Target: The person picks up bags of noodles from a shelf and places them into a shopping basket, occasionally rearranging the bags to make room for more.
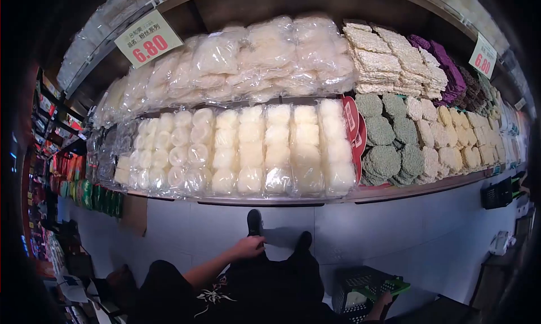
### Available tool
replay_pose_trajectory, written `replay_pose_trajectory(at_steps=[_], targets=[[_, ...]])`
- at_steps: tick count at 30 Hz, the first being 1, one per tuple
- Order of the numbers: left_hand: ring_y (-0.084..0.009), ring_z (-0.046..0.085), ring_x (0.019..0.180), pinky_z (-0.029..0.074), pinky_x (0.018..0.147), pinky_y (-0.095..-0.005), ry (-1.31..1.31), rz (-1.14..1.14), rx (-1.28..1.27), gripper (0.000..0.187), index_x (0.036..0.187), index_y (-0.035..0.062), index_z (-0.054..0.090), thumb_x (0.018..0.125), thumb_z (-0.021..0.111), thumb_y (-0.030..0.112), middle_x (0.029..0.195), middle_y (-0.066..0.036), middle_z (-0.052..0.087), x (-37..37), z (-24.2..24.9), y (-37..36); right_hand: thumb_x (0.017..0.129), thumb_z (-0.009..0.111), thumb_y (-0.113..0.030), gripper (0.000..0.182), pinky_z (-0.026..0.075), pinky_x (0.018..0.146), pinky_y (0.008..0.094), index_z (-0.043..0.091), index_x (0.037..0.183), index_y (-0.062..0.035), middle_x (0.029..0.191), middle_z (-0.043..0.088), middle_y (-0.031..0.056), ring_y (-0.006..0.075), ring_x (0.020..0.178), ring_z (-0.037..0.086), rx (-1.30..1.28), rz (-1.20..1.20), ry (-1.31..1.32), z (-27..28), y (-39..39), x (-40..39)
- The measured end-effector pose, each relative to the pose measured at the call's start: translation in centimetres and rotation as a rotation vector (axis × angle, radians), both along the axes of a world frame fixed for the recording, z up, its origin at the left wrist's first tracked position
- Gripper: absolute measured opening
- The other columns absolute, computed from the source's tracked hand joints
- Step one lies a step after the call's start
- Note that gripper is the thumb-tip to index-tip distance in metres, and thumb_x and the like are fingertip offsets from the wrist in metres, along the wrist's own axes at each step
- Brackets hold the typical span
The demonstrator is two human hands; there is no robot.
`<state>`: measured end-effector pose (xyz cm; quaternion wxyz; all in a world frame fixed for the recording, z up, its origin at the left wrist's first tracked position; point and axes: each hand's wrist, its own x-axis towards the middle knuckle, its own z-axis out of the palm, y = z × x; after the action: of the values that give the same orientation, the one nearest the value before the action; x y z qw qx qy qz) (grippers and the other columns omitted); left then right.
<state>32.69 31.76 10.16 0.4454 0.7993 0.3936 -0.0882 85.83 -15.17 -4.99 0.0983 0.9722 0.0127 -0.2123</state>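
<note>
Basket (366,287) at 5 o'clock, right hand (378,310) closed on its green handle (keep level); left hand (248,248) loose, empty, nearest bagged vermicelli nests (253,152) at 12.

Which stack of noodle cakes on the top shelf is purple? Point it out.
The purple stack sits toward the right end of the top shelf, just right of the pale beige square cakes. The bagged white noodles to the left are colourless by comparison.

Your right hand (378,310) is mostly hidden behind the basket (360,284), which the bottom edge cuts off. The small print on the price tags (148,39) is too small to read.
</note>
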Motion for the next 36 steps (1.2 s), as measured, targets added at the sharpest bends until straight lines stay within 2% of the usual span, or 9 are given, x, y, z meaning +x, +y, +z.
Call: replay_pose_trajectory(at_steps=[4, 6, 8, 12, 24, 27, 30, 32, 36], targets=[[-0.0325, 0.06, 0.102, 0.049, 0.086, -0.044, -0.049, -0.028, 0.04, 0.027, 0.111, 0.0074, 0.057, 0.087, 0.058, 0.022, 0.108, -0.013, 0.061, 1.0, 4.3, 6.0, 0.076, 0.065, -0.017, 0.027, 0.051, 0.061, 0.0404, 0.063, 0.081, 0.0088, 0.077, 0.067, 0.0205, 0.0293, 0.072, 0.068, 0.726, -0.445, -0.264, 2.5, 12.2, -9.6], [-0.0317, 0.061, 0.101, 0.05, 0.086, -0.0423, -0.096, -0.075, 0.051, 0.026, 0.111, 0.0073, 0.056, 0.088, 0.058, 0.02, 0.107, -0.013, 0.061, 0.4, 5.0, 8.4, 0.076, 0.064, -0.017, 0.033, 0.051, 0.066, 0.0401, 0.059, 0.082, 0.0154, 0.078, 0.066, 0.0243, 0.0334, 0.077, 0.068, 0.876, -0.495, -0.037, 6.4, 17.8, -15.7], [-0.0279, 0.064, 0.097, 0.051, 0.084, -0.0379, -0.234, -0.072, -0.043, 0.024, 0.109, 0.0057, 0.058, 0.087, 0.061, 0.016, 0.104, -0.012, 0.063, -0.3, 5.2, 11.2, 0.072, 0.067, -0.018, 0.03, 0.048, 0.07, 0.0428, 0.061, 0.074, 0.0116, 0.076, 0.066, 0.025, 0.0294, 0.081, 0.066, 0.84, -0.354, -0.165, 2.2, 18.5, -20.7], [-0.0231, 0.066, 0.091, 0.052, 0.081, -0.0327, -0.47, -0.07, -0.389, 0.021, 0.106, 0.0036, 0.06, 0.086, 0.062, 0.009, 0.099, -0.011, 0.065, -0.8, 4.4, 15.6, 0.068, 0.072, -0.021, 0.033, 0.051, 0.07, 0.0445, 0.062, 0.074, 0.0105, 0.073, 0.066, 0.0259, 0.0375, 0.074, 0.067, 0.514, -0.18, -0.289, 2.9, 21.9, -31.0], [-0.0204, 0.065, 0.082, 0.053, 0.072, -0.0312, -0.562, -0.173, -0.259, 0.04, 0.12, 0.0023, 0.052, 0.084, 0.067, 0.013, 0.094, -0.012, 0.065, 12.2, 5.4, 23.8, 0.069, 0.066, -0.017, 0.02, 0.053, 0.073, 0.0469, 0.072, 0.084, -0.0055, 0.077, 0.066, 0.0228, 0.0411, 0.077, 0.065, 0.377, -0.131, 0.054, 9.8, 25.5, -47.7], [-0.0227, 0.064, 0.086, 0.053, 0.073, -0.0315, -0.516, -0.071, -0.453, 0.055, 0.128, 0.001, 0.044, 0.082, 0.07, 0.018, 0.103, -0.016, 0.063, 17.7, 2.5, 24.0, 0.069, 0.066, -0.018, 0.023, 0.053, 0.075, 0.0471, 0.071, 0.088, -0.0055, 0.079, 0.066, 0.0228, 0.0413, 0.078, 0.065, 0.417, -0.057, 0.116, 10.6, 26.5, -50.6], [-0.0204, 0.06, 0.08, 0.052, 0.072, -0.0297, -0.505, 0.072, -0.298, 0.067, 0.132, -0.0019, 0.035, 0.082, 0.073, 0.021, 0.111, -0.018, 0.055, 23.0, 0.8, 24.0, 0.07, 0.067, -0.019, 0.023, 0.053, 0.076, 0.0477, 0.07, 0.088, -0.0063, 0.08, 0.066, 0.0225, 0.0411, 0.078, 0.065, 0.421, -0.08, 0.182, 10.7, 26.4, -54.1], [-0.0272, 0.061, 0.094, 0.053, 0.07, -0.0318, -0.498, 0.277, -0.197, 0.079, 0.134, -0.0052, 0.031, 0.077, 0.076, 0.024, 0.115, -0.024, 0.054, 26.4, -0.9, 24.3, 0.07, 0.064, -0.017, 0.016, 0.053, 0.074, 0.0487, 0.067, 0.08, -0.006, 0.079, 0.066, 0.0203, 0.0408, 0.079, 0.064, 0.397, -0.043, 0.272, 11.4, 26.4, -56.4], [-0.0248, 0.058, 0.079, 0.051, 0.059, -0.0349, -0.36, 0.527, -0.657, 0.074, 0.123, -0.0121, 0.037, 0.075, 0.079, 0.025, 0.1, -0.018, 0.056, 31.2, -1.5, 25.4, 0.067, 0.064, -0.016, 0.014, 0.052, 0.074, 0.0489, 0.066, 0.078, -0.007, 0.077, 0.065, 0.0193, 0.0396, 0.078, 0.064, 0.436, -0.094, 0.318, 11.2, 25.4, -61.1]])
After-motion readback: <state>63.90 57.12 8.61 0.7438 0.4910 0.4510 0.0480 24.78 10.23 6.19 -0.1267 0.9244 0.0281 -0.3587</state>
